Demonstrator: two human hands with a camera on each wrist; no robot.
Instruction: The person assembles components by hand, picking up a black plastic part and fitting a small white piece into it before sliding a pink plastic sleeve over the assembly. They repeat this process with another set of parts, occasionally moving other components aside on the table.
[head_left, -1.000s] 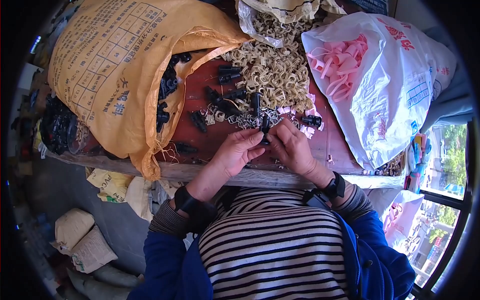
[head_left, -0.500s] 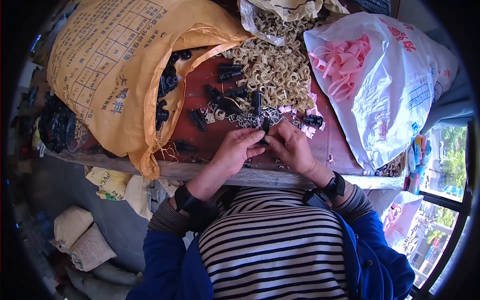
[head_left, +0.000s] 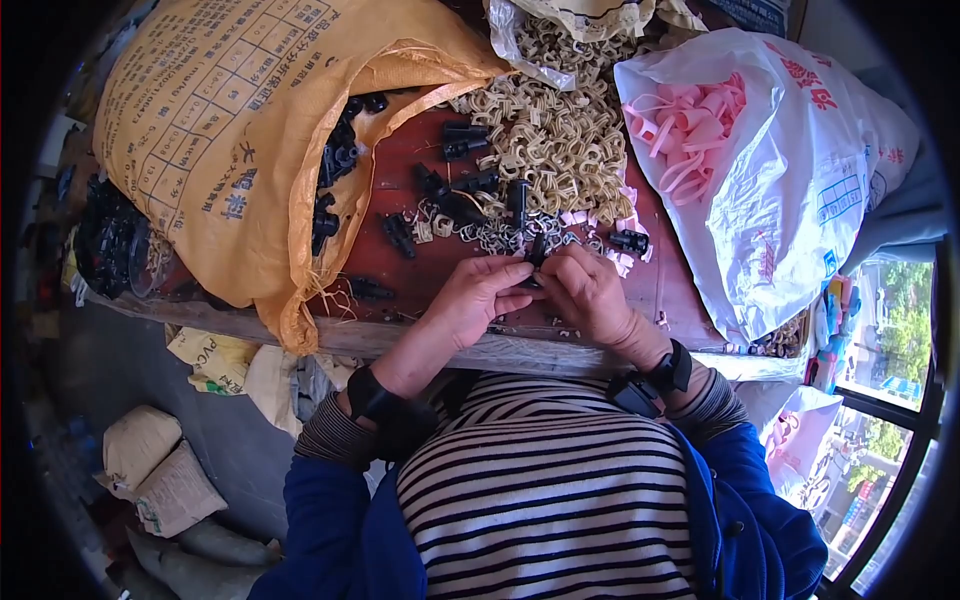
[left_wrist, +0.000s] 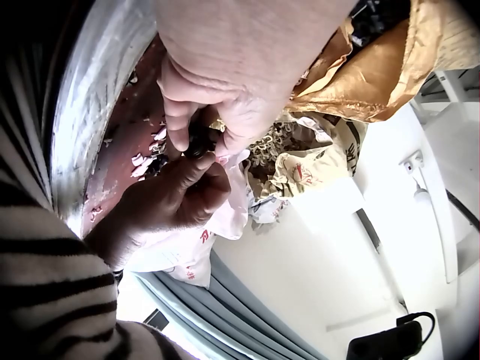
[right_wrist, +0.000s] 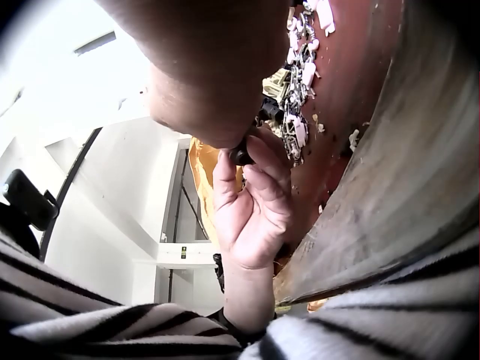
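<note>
Near the front edge of the red table (head_left: pixel 395 180), the left hand (head_left: pixel 472 297) and the right hand (head_left: pixel 594 300) hold together one small black part (head_left: pixel 538 254).
On the left lies the orange sack (head_left: pixel 240 140), its mouth showing black pieces (head_left: pixel 338 165); a loose black fitting (head_left: pixel 398 236) rests on the table beside it. Next, the left hand pinches the black part between its thumb and finger. Just beyond this part lie grey metal rings (head_left: pixel 492 236) and, farther, a large heap of beige clips (head_left: pixel 555 140). The right hand, with curled fingers, pinches the same part from the other side. To its right come a ribbed black piece (head_left: pixel 629 241) and the white sack (head_left: pixel 790 190), which shows pink strips (head_left: pixel 690 130) in its opening.
</note>
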